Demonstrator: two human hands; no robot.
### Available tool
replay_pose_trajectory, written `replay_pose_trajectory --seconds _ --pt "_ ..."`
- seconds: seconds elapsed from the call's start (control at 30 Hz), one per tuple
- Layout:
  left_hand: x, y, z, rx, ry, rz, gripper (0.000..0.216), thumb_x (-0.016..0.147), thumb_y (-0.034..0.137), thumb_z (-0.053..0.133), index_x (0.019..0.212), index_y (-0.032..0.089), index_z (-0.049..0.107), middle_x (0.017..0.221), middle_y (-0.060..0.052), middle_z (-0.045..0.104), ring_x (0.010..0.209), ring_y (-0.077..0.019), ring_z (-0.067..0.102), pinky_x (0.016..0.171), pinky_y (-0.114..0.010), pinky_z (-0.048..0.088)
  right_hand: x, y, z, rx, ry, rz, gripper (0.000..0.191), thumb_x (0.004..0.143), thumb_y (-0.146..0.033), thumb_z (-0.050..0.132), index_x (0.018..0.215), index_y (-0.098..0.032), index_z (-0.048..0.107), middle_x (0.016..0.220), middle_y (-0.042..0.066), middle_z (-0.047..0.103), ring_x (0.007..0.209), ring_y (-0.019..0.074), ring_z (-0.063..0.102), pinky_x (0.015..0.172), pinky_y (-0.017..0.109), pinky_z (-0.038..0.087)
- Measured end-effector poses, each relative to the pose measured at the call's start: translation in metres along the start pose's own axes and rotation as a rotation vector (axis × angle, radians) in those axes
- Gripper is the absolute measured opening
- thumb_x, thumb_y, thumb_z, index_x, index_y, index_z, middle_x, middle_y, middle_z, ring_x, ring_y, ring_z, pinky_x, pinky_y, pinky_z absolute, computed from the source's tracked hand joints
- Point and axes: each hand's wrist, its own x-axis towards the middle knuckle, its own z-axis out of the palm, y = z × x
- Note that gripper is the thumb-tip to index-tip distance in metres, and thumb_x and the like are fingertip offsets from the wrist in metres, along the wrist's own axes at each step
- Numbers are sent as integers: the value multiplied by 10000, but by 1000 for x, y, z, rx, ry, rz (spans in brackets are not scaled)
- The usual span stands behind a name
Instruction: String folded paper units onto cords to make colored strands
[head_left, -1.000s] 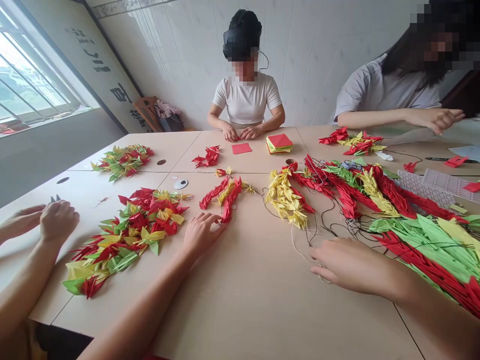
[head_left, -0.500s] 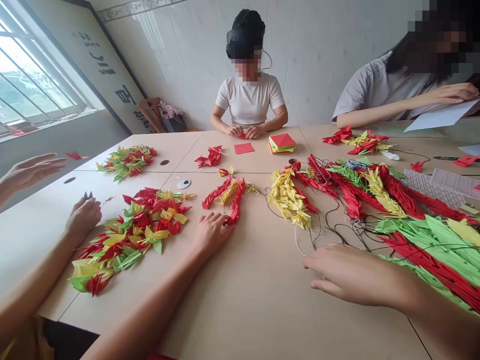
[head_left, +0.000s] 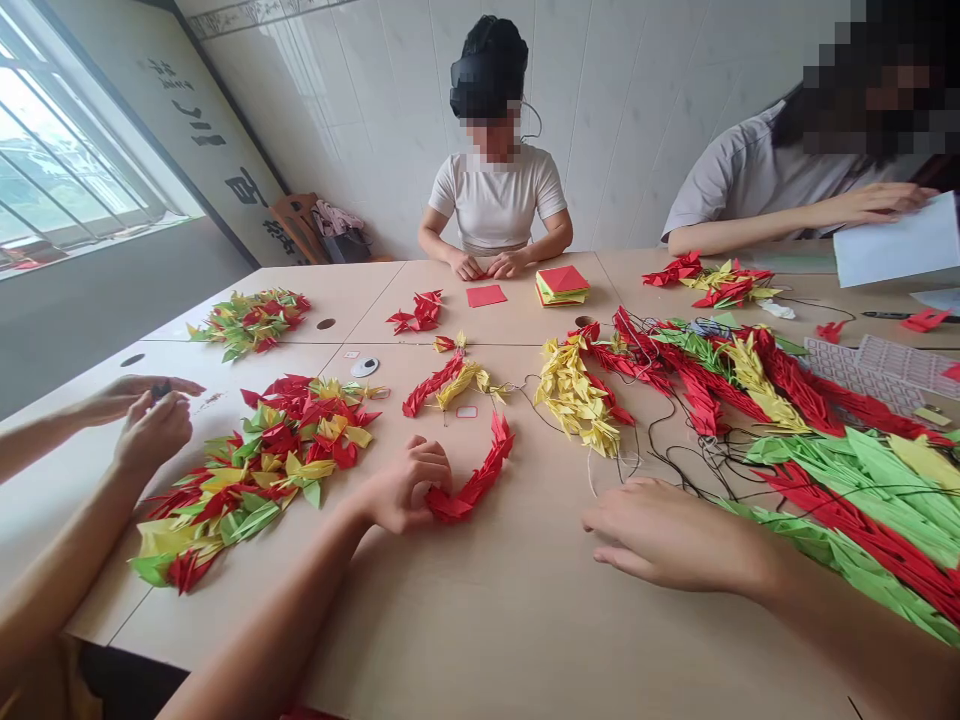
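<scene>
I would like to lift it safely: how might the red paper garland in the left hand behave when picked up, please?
Probably floppy: the red paper garland curves where the left hand grips its end. Likely very light, being small folded paper pieces. Its thin folds look easy to crush.

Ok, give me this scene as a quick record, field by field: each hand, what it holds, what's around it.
left hand: closed on one end of a red crane strand
right hand: open, palm down on the table
near left hand: loose pile of red, yellow and green paper cranes
near right hand: black threads and long strung cranes
far left: co-worker's hands, pinching something small
across table: seated person in white shirt
</scene>
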Motion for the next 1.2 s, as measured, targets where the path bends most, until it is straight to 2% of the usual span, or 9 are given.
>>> replay_pose_trajectory --seconds 0.17,0.33,0.5,0.63,0.73,0.83,0.97,1.1,1.2 --pt "3 2 1 -127 -55 39 124 640 305 510 689 191 518 821 -47 666 811 -217 545 859 -414 352 28 -3 18 17 239 -18 146 910 -257 499 804 -193 577 821 26 665 780 194 617 669 299 345" --pt "6 13 5 -105 -96 65 121 595 248 514 700 189 522 867 -45 681 855 -238 558 822 -413 324 44 -6 33 65 418 -20 104 902 -211 484 899 -192 586 875 28 658 812 181 596 704 301 369" --pt "7 23 7 -97 -119 104 237 542 188 494 763 188 581 991 -49 708 893 -252 570 794 -400 321 52 1 40 73 600 16 218 882 -190 490 1075 -166 588 1010 83 641 940 219 580 822 352 429" --pt "10 32 14 -201 -121 173 262 517 182 481 745 191 610 941 -33 735 869 -252 595 810 -415 319 58 7 44 40 685 3 350 883 -158 450 1221 -141 539 1170 125 610 1054 244 561 892 400 441" --pt "12 41 18 -271 -148 180 260 507 166 472 726 201 609 937 -14 745 874 -253 609 839 -436 321 60 8 44 23 651 -62 528 843 -37 370 1341 -178 475 1346 117 530 1180 235 510 994 437 383" --pt "11 46 18 -313 -175 153 252 485 154 460 695 208 589 965 -6 747 913 -264 612 868 -453 319 59 9 43 21 512 -147 659 781 30 336 1370 -240 460 1433 97 459 1281 246 429 1034 512 311" --pt "6 41 10 -352 -139 148 222 488 169 443 671 208 561 895 -11 747 854 -236 619 867 -428 349 58 12 41 51 458 -197 427 843 -61 401 1190 -216 596 1337 113 548 1285 280 410 1027 560 259" --pt "-2 24 -2 -302 87 90 263 564 202 417 748 196 605 737 -40 697 689 -186 579 770 -367 419 56 16 38 102 469 -208 158 880 -182 486 938 -195 632 1033 86 661 1222 291 444 990 518 269" --pt "-7 13 -8 -52 233 -37 231 621 210 426 770 185 601 673 -35 638 628 -171 532 693 -340 409 53 17 35 92 379 -233 121 883 -204 492 851 -182 607 880 65 641 1060 255 521 927 456 315"
